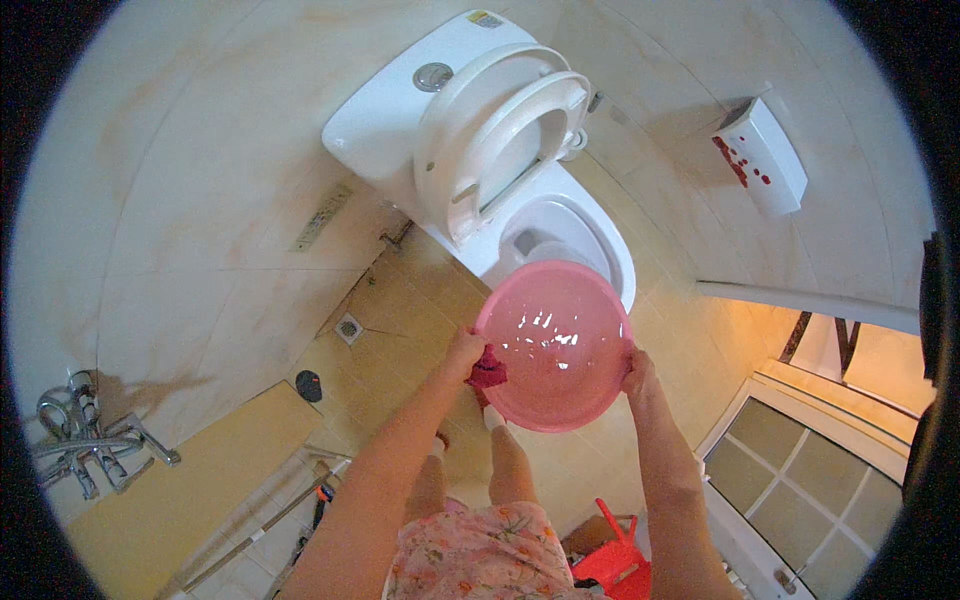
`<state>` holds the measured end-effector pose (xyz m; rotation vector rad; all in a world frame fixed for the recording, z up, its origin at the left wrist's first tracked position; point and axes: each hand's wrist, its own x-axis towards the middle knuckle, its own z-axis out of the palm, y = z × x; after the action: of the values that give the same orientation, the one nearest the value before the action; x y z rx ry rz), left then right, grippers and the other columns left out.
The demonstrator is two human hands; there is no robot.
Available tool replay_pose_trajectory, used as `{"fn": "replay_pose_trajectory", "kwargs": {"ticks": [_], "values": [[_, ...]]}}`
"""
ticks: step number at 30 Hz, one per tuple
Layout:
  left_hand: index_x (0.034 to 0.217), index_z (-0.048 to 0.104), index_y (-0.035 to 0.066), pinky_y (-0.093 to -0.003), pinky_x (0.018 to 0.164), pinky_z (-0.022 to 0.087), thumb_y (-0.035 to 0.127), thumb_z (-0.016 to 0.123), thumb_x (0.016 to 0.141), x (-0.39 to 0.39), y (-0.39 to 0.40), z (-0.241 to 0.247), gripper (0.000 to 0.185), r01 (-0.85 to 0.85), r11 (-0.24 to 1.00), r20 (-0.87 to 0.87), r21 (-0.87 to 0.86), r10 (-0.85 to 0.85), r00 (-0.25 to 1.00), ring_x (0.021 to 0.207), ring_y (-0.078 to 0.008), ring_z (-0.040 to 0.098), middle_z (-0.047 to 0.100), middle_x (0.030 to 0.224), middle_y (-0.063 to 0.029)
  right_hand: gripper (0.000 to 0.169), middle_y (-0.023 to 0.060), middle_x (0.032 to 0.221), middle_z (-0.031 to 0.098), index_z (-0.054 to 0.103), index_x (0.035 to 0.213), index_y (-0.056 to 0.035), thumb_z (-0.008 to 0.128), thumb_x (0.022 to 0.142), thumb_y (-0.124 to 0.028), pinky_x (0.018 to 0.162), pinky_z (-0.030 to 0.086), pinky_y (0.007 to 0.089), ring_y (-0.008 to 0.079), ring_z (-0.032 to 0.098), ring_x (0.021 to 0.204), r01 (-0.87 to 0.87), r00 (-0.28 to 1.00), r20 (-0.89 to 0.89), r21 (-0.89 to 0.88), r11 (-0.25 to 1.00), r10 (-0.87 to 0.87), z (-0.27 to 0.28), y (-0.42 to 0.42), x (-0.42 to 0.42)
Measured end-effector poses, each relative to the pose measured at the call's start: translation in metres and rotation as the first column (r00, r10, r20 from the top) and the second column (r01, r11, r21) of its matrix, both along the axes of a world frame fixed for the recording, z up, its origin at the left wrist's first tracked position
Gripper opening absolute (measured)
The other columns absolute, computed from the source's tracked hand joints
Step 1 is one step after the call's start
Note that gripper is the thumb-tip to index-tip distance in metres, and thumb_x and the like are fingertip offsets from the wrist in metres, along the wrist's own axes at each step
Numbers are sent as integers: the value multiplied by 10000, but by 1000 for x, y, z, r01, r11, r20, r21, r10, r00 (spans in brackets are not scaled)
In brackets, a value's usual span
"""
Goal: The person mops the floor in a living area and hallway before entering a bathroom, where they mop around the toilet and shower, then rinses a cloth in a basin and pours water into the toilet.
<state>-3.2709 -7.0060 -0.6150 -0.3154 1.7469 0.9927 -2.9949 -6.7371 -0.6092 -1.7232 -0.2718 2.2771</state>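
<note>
A round pink plastic basin (551, 390) with water in it is held up between my two hands, in front of the toilet. My left hand (468, 352) grips its left rim and also has a dark red cloth (489, 367) that hangs over the rim. On the opposite rim, my right hand (637, 371) is closed, its fingers partly hidden. Beyond the basin stands the white toilet bowl (622, 247), its front partly covered by the basin. The toilet's seat (517, 135) and lid (450, 135) are both raised.
A floor drain (349, 328) lies to the left. Chrome shower taps (86, 442) jut from the left wall above a beige panel (202, 480). A red plastic stool (619, 562) is by my legs. At right are a white wall box (772, 157) and a paned door (802, 472).
</note>
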Motion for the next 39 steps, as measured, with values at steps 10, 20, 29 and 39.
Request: {"fn": "replay_pose_trajectory", "kwargs": {"ticks": [10,20,29,39], "values": [[918,633,1,-342,541,461,154,523,856,4,9,-7,199,78,997,139,25,-81,987,628,-186,586,634,775,-69,209,117,926,658,628,921,35,469,841,-73,700,538,390,224,633,813,-111,946,301,-39,993,118,48,8,-15],[833,663,37,-348,510,464,137,515,843,-17,8,5,179,63,998,263,11,-64,963,587,-178,588,626,711,-46,249,108,919,667,636,968,51,492,838,-104,725,534,361,222,642,752,-697,715,318,258,669,623,48,26,0],[781,675,39,-367,485,466,132,514,833,-34,20,6,193,185,979,249,88,-201,947,572,-194,606,636,696,-59,249,156,993,660,630,968,52,473,841,-94,807,535,395,264,649,875,-409,878,247,-54,911,409,6,62,11],[755,665,76,-368,501,478,208,543,831,-56,31,20,196,328,944,124,30,-329,936,538,-197,597,649,694,-57,272,166,1013,652,619,990,65,472,839,-106,855,513,432,277,642,903,-750,648,341,126,649,681,-56,95,40]]}}
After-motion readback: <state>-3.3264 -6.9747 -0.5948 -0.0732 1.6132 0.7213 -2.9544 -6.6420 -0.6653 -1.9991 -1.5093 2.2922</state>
